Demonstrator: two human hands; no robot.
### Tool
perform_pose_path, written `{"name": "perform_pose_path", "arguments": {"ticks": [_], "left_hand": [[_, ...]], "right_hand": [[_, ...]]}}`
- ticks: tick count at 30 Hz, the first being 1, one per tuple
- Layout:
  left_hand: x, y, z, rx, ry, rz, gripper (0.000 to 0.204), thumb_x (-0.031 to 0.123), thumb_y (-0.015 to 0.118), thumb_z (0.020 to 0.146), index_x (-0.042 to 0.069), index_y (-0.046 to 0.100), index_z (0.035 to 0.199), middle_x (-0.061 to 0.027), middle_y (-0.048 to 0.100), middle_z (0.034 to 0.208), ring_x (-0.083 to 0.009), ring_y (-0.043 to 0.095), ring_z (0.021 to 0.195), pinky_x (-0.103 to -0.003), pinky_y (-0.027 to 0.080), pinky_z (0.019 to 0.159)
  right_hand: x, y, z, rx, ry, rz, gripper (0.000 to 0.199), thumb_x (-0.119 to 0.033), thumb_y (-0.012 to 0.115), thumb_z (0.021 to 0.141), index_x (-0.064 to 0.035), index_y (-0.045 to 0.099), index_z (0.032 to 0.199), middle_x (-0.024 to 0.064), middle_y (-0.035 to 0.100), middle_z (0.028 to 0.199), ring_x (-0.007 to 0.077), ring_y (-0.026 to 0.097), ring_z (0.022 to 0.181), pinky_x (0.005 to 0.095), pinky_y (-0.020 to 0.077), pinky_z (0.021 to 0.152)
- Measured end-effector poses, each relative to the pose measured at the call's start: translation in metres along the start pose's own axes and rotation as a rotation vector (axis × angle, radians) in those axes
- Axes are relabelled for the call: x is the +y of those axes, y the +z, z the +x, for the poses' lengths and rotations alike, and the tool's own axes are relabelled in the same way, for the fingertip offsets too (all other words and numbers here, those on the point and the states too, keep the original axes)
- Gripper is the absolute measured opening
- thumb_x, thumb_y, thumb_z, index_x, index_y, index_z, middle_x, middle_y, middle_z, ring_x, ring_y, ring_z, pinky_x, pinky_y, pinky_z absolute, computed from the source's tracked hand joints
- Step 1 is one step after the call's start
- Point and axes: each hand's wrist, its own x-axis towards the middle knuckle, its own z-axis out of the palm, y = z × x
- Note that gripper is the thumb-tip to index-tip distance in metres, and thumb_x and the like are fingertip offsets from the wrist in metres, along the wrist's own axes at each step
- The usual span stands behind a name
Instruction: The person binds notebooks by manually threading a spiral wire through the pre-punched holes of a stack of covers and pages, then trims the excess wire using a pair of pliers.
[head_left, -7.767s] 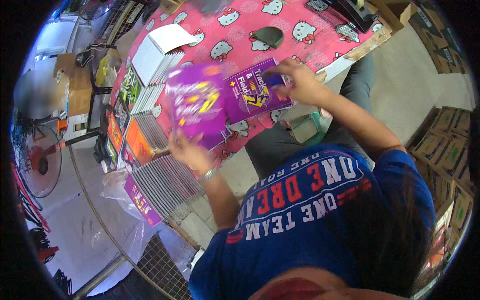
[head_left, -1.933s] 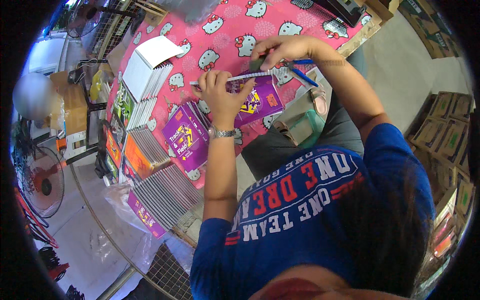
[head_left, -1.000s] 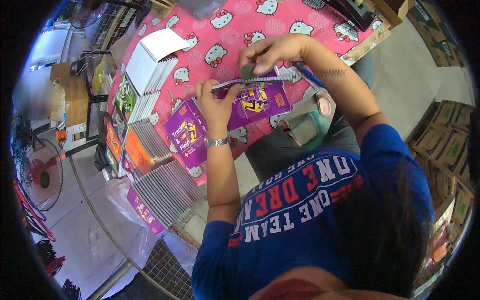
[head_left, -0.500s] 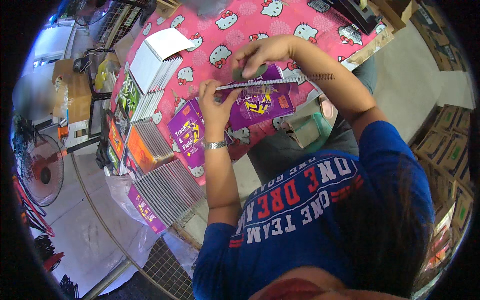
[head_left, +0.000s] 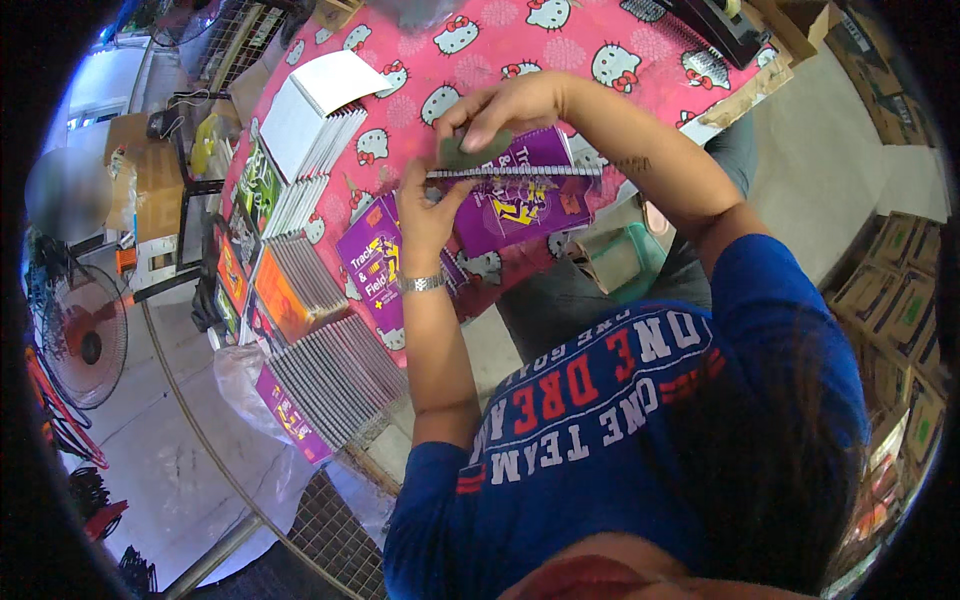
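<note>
My left hand (head_left: 428, 205) pinches the left end of a purple spiral-bound book (head_left: 515, 212), which is held up over the pink tablecloth. The fingers of my right hand (head_left: 505, 110) are closed on a dark green flat piece (head_left: 468, 152) close to the book's bound edge, near its left end. A row of coil loops (head_left: 530, 171) runs along that edge. Past its right end, short dark squiggles (head_left: 632, 164) show against my right forearm; they look like the coil's end. Another purple book (head_left: 372, 262) lies on the table to the left of my left wrist.
Stacks of spiral-bound books line the table's left side: white (head_left: 312, 105), green-covered (head_left: 262, 197), orange (head_left: 285, 285) and purple (head_left: 335, 385). A black device (head_left: 715, 30) sits at the far right of the table. Cartons (head_left: 890, 290) stand at right, a fan (head_left: 85, 340) at left.
My right hand and the dark green piece have moved left along the bound edge, nearer my left hand. Less coil sticks out past the book's right end.
</note>
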Motion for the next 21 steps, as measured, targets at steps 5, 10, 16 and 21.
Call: {"name": "perform_pose_path", "arguments": {"ticks": [5, 10, 16, 21], "left_hand": [[0.010, 0.002, -0.001, 0.006, -0.105, -0.167, 0.036, 0.006, 0.081, 0.073, 0.003, 0.054, 0.097, -0.0031, 0.059, 0.083, -0.0104, 0.056, 0.072, -0.026, 0.048, 0.065], [0.005, -0.003, -0.002, 0.012, -0.162, -0.197, 0.030, 0.007, 0.076, 0.081, 0.004, 0.053, 0.100, -0.0017, 0.057, 0.084, -0.0081, 0.056, 0.069, -0.023, 0.048, 0.062], [0.008, -0.004, -0.027, 0.260, -0.172, -0.221, 0.017, 0.015, 0.061, 0.095, 0.001, 0.053, 0.102, -0.0033, 0.056, 0.083, -0.0085, 0.057, 0.062, -0.024, 0.049, 0.053], [0.010, 0.013, -0.038, 0.329, -0.241, -0.092, 0.025, 0.021, 0.053, 0.099, -0.002, 0.054, 0.109, -0.0079, 0.057, 0.099, -0.0135, 0.061, 0.060, -0.025, 0.054, 0.050]], "right_hand": [[-0.001, -0.005, 0.005, 0.162, 0.145, -0.373, 0.037, -0.031, 0.070, 0.084, -0.0046, 0.064, 0.110, 0.0003, 0.064, 0.099, 0.0101, 0.058, 0.094, 0.0266, 0.0447, 0.084], [0.008, -0.051, -0.032, 0.802, 0.659, -1.721, 0.048, -0.040, 0.074, 0.076, -0.0232, 0.063, 0.120, 0.0073, 0.061, 0.112, 0.0257, 0.056, 0.107, 0.0375, 0.0442, 0.089], [0.053, -0.053, -0.137, 1.152, -0.027, -1.818, 0.072, -0.045, 0.070, 0.079, -0.0120, 0.044, 0.138, 0.0128, 0.048, 0.138, 0.0412, 0.043, 0.125, 0.0507, 0.0389, 0.101], [0.112, 0.043, -0.175, 1.166, 0.388, -2.105, 0.061, -0.031, 0.064, 0.086, -0.0081, 0.044, 0.138, 0.0179, 0.049, 0.134, 0.0388, 0.045, 0.124, 0.0487, 0.0394, 0.102]]}}
